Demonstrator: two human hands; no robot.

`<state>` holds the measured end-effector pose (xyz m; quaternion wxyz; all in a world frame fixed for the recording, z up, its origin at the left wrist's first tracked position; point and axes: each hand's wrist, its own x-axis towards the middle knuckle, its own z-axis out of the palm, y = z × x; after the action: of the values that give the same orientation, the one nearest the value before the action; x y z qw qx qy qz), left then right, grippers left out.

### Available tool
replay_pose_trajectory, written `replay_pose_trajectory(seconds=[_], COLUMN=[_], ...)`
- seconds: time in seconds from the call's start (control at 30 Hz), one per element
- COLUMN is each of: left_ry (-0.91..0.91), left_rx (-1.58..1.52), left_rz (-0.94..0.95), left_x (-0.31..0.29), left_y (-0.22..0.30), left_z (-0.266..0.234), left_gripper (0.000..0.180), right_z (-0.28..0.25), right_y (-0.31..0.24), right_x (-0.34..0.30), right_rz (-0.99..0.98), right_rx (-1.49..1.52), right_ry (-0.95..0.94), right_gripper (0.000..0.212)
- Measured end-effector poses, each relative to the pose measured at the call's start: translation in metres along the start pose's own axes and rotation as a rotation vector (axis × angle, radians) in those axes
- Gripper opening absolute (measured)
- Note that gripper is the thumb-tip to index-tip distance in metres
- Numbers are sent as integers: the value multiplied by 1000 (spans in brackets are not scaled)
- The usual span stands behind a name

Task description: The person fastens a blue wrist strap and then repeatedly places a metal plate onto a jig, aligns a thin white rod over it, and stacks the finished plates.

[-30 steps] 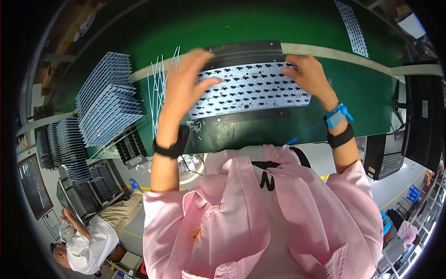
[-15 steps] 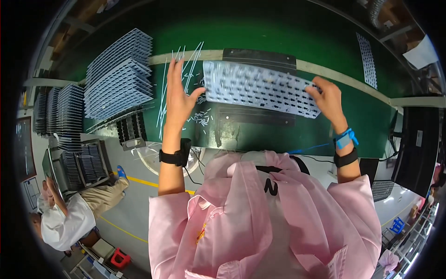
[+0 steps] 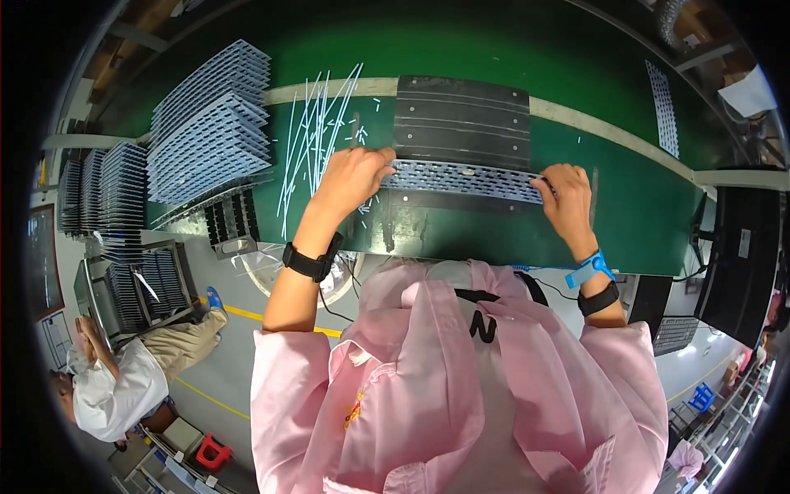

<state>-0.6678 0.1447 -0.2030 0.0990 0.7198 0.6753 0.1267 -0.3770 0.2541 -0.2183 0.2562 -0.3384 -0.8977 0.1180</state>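
A white-grey perforated plate point(image 3: 469, 179), long and shaped like a keyboard frame, spans between my two hands, seen steeply foreshortened as if tilted. My left hand point(image 3: 355, 177) pinches its left end, and my right hand point(image 3: 564, 198) grips its right end. Beneath and behind it lies a black flat fixture point(image 3: 461, 115) with grooves and screws; I cannot tell whether the plate touches it. Beside my left hand, thin white strips point(image 3: 316, 123) lie loosely crossed, with small cut pieces point(image 3: 360, 134) scattered near them.
Tall stacks of similar plates point(image 3: 210, 132) stand at the left, with more upright plates point(image 3: 123, 189) beyond. Another plate point(image 3: 662, 107) lies at the far right. A dark monitor point(image 3: 745, 243) stands right of the green table point(image 3: 625, 222). A co-worker in white point(image 3: 123, 387) is at lower left.
My left hand, spread beside the plate before, now closes on its left end. The plate has tilted from broadside to a narrow band and come nearer, uncovering more of the black fixture.
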Motion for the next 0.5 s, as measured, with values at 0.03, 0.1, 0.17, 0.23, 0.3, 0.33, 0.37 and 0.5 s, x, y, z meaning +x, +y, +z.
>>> replay_pose_trajectory(seconds=[0.03,0.1,0.17,0.23,0.3,0.33,0.37,0.5], left_ry=[3,13,35,51,81,79,85,84], left_rx=[19,12,-1,-8,-22,-22,-26,-33], left_rz=[3,16,39,48,63,64,70,68], left_x=[0,1,2,3,3,4,4,4], left_y=[0,-1,-3,-5,-6,-6,-5,1], left_z=[-1,0,2,5,8,8,8,8], left_gripper=[12,12,11,11,12,12,12,11], right_z=[-1,0,3,5,7,8,8,10], right_y=[-1,-2,0,2,3,4,5,8], right_x=[0,0,-1,-3,-5,-6,-7,-10], right_rz=[0,-1,-4,-6,12,23,25,14], right_rx=[-5,-10,1,7,-8,-16,-15,-2], right_ry=[10,20,27,30,26,25,25,45], right_gripper=[13,13,13,13,12,12,12,11])
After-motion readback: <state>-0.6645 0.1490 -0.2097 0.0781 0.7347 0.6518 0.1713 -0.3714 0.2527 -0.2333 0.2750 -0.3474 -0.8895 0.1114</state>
